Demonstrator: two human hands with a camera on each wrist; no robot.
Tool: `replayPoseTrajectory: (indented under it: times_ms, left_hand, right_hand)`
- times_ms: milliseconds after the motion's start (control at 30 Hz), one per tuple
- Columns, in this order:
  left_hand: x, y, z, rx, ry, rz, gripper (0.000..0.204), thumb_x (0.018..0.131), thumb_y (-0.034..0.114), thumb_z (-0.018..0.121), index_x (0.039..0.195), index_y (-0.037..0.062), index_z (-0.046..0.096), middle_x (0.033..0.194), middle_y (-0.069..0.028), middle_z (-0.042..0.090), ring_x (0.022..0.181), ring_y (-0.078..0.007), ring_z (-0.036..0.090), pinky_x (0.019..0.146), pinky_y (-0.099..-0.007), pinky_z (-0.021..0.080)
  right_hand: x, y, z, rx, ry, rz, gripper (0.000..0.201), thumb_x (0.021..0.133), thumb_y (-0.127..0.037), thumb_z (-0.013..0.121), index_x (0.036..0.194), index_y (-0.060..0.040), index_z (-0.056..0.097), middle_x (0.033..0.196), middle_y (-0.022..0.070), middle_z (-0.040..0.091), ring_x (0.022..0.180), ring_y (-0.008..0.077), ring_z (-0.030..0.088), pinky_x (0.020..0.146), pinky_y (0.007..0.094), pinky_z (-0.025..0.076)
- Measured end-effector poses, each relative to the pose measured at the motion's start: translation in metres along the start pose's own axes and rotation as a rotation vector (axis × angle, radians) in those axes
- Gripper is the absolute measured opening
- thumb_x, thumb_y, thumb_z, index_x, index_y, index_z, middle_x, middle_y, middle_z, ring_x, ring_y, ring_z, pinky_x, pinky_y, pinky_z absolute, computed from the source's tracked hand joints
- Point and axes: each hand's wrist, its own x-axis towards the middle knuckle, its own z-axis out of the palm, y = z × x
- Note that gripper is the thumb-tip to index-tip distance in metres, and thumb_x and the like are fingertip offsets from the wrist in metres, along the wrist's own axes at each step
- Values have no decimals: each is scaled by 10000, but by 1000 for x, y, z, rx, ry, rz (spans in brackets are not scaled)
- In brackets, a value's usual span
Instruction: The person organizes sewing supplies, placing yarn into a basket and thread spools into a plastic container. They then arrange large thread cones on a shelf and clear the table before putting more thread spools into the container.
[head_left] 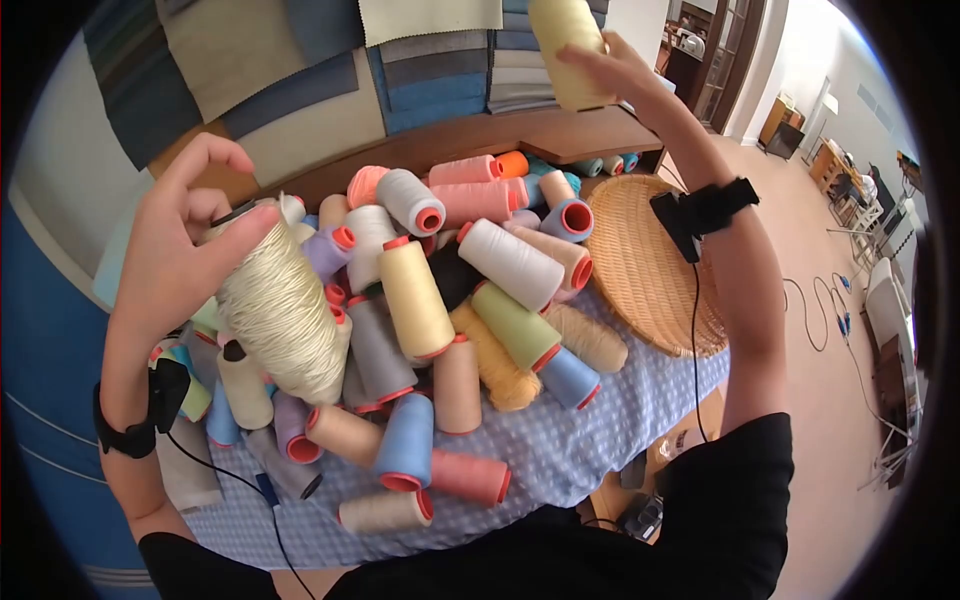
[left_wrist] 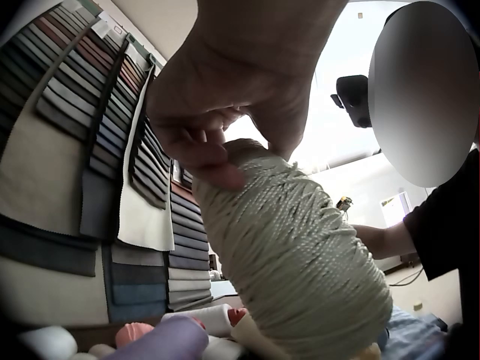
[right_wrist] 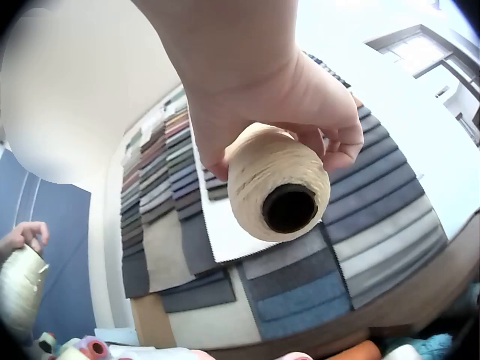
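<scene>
Two large cones are held up, one in each hand. By the left hand [head_left: 185, 240], a thick cone of glossy cream cord [head_left: 285, 310] is gripped at its upper end, the thumb and bent fingers parted only as far as that end requires. It is held tilted, well to the left of the shallow round wicker basket [head_left: 645, 265] in the head view. By the right hand [head_left: 625, 75], a pale yellow cone of fine thread [head_left: 570, 55] with a dark hollow core is gripped between the thumb and the fingers, which are spread to its width. It is raised above and beyond the basket's far edge, with hanging grey, blue and cream fabric swatches [head_left: 430, 70] seen behind it.

Left of the basket, a blue-and-white checked cloth [head_left: 560, 455] is covered by a jumbled heap of thread cones. In it, a white cone [head_left: 510, 265], a light green cone [head_left: 515, 325] and a fuzzy tan cone [head_left: 590, 338] are seen nearer the basket than a yellow cone with red ends [head_left: 415, 300].
</scene>
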Motion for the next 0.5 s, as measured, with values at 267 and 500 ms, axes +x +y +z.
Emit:
replayPoseTrajectory:
  times_ms: [267, 500]
  left_hand:
    - [44, 4, 5, -113, 44, 71, 323, 858, 140, 558, 1085, 80, 336, 621, -16, 543, 488, -27, 473, 377, -159, 317]
    - [62, 10, 20, -64, 90, 42, 311, 863, 155, 547, 1078, 81, 336, 611, -9, 529, 483, -25, 463, 374, -164, 320]
  right_hand:
    - [41, 116, -10, -159, -157, 549, 677, 583, -498, 716, 1023, 1, 590, 855, 125, 620, 762, 228, 615, 587, 374, 490]
    - [69, 206, -9, -277, -22, 616, 563, 574, -339, 777, 984, 15, 624, 872, 139, 638, 750, 237, 634, 555, 367, 528]
